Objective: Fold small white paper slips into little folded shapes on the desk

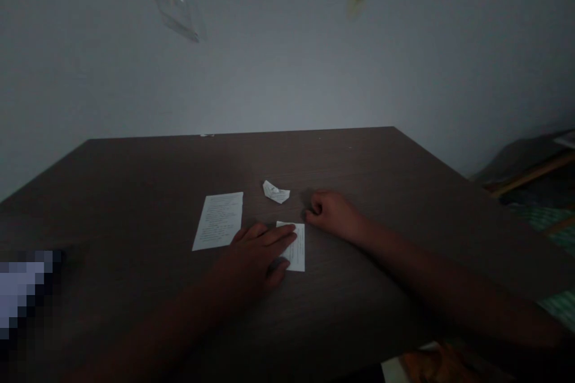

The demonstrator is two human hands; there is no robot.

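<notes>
Left hand (257,251) rests on a paper slip (297,252), its print unreadably small

Left hand (256,254) on paper (298,257), sheet (219,219) to left, scrap (275,192) behind

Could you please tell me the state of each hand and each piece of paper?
Left hand: fingers extended, resting on the small paper.
Right hand: loosely curled, beside the small paper.
Small paper: partly covered; whether folded, I cannot tell.
Printed sheet: spread out on the table.
Creased paper piece: folded, beyond the small paper.
</notes>
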